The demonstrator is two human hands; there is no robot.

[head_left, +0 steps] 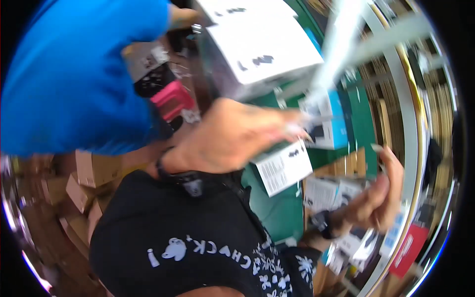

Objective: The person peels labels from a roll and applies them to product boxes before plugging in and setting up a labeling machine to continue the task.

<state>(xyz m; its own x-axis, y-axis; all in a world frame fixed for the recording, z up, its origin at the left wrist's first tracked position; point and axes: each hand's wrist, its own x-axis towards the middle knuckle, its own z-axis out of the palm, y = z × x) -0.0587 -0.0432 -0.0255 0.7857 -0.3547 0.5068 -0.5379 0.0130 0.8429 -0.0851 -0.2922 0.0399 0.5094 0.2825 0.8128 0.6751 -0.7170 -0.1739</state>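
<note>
My left hand [222, 136] is closed in a pinch, blurred by motion, over a green work surface [269, 213]. At its fingertips is a translucent, shiny plastic strip [334, 54] that slants up to the right, smeared. Just below those fingers lies a small white box [283, 168] with label print on its side. Beyond the fingertips stands a blue and white box [326, 123]. To the right, my right hand [378, 195] is raised with its index finger stretched out and the other fingers curved. Nothing shows in it.
Large white boxes [267, 44] stand at the far side. A co-worker's blue sleeve [84, 74] fills the upper left, their hand [183, 17] beside those boxes. A pink tray-like object [173, 99], brown cartons [96, 168], stacked flat cardboard [388, 119] and a pale metal frame [408, 94] surround me.
</note>
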